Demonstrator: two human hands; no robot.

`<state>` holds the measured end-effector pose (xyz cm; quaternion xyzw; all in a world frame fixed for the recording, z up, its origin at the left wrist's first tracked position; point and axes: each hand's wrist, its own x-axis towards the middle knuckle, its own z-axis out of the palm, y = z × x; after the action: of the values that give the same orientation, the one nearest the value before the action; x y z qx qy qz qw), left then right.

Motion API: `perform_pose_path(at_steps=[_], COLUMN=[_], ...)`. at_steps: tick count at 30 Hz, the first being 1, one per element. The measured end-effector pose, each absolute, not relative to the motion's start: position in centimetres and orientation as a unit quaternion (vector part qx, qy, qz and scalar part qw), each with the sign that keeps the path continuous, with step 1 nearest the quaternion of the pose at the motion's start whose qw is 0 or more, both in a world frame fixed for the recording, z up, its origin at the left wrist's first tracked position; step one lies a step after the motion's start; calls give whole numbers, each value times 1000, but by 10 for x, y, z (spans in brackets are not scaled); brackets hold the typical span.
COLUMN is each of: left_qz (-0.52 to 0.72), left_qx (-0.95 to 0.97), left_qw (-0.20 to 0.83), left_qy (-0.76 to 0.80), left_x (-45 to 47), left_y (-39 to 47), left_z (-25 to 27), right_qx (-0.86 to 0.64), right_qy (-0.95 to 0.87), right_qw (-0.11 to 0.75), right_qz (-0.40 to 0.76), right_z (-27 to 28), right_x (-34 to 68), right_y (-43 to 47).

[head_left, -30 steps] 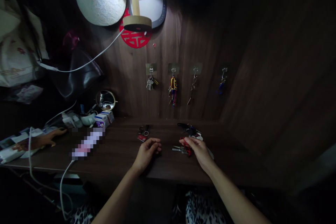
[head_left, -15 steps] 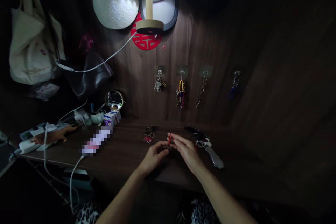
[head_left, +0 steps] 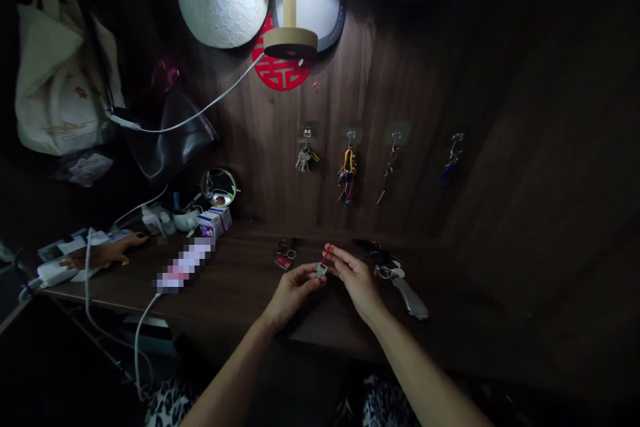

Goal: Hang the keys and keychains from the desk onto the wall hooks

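Note:
Over the front of the dark wooden desk (head_left: 240, 293), both my hands meet around a small silver key (head_left: 321, 270) with a red cord (head_left: 327, 254) on it. My left hand (head_left: 294, 295) pinches the key between thumb and fingers. From the other side, my right hand (head_left: 357, 279) grips the red cord in its fingertips. Just right of that hand lies a bunch of keys (head_left: 386, 271) with a grey folding-knife-like handle (head_left: 411, 298). Behind my left hand rest some metal rings (head_left: 285, 250) and a small red tag (head_left: 283, 262).
Hooks on the wooden wall carry silver keys (head_left: 304, 159), a colourful braided key cord (head_left: 349, 177), a thin chain (head_left: 388, 177) and a blue key ring (head_left: 449, 173). A round mirror (head_left: 219, 187), small boxes (head_left: 215, 221) and a white cable (head_left: 137, 340) are at left. A lamp (head_left: 290, 40) hangs above.
The key has turned into clear sight between my fingers, and the red cord now slants up to my right fingertips. The view has shifted slightly.

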<state>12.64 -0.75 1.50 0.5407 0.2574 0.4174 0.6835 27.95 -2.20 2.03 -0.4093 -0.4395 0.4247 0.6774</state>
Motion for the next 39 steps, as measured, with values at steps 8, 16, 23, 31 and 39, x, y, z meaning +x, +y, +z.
perform_pose_path(at_steps=[8, 16, 23, 31, 39], left_qz=[439, 442, 412, 396, 411], left_qx=[539, 565, 547, 546, 579], left_qw=[672, 643, 680, 695, 647], left_qy=[255, 268, 260, 248, 278], left_x=[128, 132, 130, 128, 128], left_y=[-6, -6, -8, -8, -10], left_z=[13, 9, 11, 15, 13], right_qx=[-422, -445, -475, -510, -458], right_qy=[-467, -526, -538, -519, -530], right_qw=[663, 637, 632, 614, 659], right_qz=[405, 347, 291, 307, 276], right_z=[24, 32, 33, 31, 49], right_x=[279, 275, 278, 278, 288], right_y=[-24, -26, -24, -27, -18])
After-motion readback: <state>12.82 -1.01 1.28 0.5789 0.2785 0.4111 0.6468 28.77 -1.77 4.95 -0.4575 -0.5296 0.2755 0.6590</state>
